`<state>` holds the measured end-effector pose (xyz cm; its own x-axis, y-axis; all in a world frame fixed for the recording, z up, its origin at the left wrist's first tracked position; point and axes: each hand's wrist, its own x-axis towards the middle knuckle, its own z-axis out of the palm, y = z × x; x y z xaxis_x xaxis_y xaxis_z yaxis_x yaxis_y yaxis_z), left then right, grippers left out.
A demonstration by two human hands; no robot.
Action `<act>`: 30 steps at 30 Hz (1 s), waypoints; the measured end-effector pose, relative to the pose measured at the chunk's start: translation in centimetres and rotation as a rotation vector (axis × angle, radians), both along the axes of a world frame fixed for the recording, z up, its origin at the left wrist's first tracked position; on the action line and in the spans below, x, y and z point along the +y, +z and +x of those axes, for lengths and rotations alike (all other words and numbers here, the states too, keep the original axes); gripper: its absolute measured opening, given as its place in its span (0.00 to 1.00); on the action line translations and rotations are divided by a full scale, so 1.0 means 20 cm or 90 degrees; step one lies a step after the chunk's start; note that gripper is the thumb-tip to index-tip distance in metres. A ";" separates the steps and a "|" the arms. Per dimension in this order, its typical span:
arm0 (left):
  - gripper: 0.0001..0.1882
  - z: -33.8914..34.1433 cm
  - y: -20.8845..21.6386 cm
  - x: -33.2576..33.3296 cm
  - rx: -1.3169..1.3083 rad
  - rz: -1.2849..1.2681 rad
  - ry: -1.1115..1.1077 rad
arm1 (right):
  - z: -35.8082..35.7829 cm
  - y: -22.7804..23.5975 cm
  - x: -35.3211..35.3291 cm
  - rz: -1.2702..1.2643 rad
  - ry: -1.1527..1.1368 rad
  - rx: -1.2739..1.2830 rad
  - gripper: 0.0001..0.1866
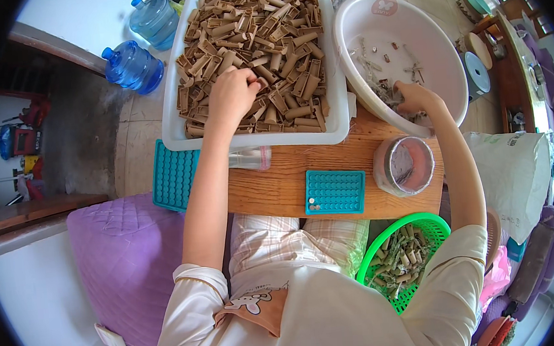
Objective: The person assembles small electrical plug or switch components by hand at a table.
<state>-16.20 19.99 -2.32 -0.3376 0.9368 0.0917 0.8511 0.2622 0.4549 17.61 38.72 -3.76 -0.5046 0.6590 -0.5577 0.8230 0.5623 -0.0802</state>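
The left hand [233, 93] rests curled on the brown trough-shaped pieces [305, 38], which spread around and beyond its fingers inside a white tray [172, 96]. Its fingers are partly closed; I can't tell from here whether a piece is pinched between them.

The right hand [419, 98] dips into a round white basin [433, 43], fingers bent down among thin pale pieces [383, 93]. The fingertips are half hidden, so I can't make out how wide they are or what they hold. Past them lie a few small coppery bits [386, 58].

Nearer the person than the right hand stand a jar [381, 171] and, lower, a green basket [432, 224]; a small teal tray [334, 185] lies between the forearms.
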 end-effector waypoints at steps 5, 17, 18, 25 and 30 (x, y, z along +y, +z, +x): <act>0.11 -0.04 0.10 -0.10 0.114 -0.203 -0.015 | 0.01 0.14 -0.01 -0.075 -0.120 0.008 0.21; 0.11 0.00 0.03 0.01 0.121 -0.183 -0.058 | 0.17 0.40 -0.01 0.215 -0.308 0.681 0.13; 0.11 0.00 0.02 0.02 0.122 -0.211 -0.065 | 0.18 0.42 -0.03 0.217 -0.308 0.681 0.13; 0.05 0.02 0.00 -0.02 0.152 -0.077 -0.134 | 0.07 0.51 -0.30 -0.286 -0.399 1.092 0.17; 0.04 0.01 0.06 -0.06 0.000 0.180 -0.067 | 0.03 0.52 -0.43 -0.618 -0.399 1.223 0.17</act>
